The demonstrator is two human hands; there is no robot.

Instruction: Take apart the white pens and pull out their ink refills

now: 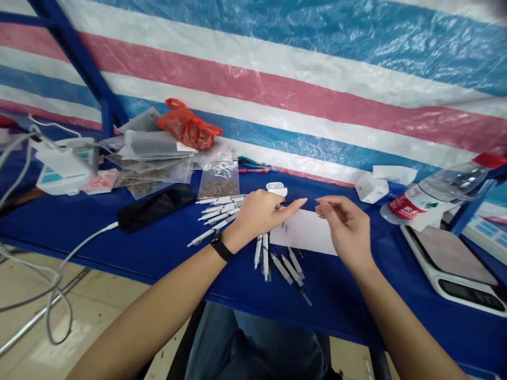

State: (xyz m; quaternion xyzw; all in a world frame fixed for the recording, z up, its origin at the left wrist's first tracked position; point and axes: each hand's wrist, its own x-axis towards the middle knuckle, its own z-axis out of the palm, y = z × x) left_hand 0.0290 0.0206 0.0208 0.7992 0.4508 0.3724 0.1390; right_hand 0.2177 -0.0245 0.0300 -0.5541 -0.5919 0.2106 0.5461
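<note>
Above a white sheet of paper [312,237], my left hand [261,211] is closed, its thumb pointing right, with a thin dark rod [288,202] between thumb and fingers. Just right of it, my right hand [346,227] pinches thumb and forefinger together; anything between them is too small to make out. White pens [222,215] lie in a fan under and left of my left hand, more [265,256] below it. Several silver-grey pen tip sections [291,268] rest in front of the paper, one with a dark refill. Small dark pieces [285,227] lie on the paper.
A black phone [156,208] on a cable lies left, before plastic bags of small brown parts [219,184] and a red bag [190,126]. A white earbud case [276,189] sits behind my left hand. Right are a tilted bottle [431,198] and a digital scale [455,264].
</note>
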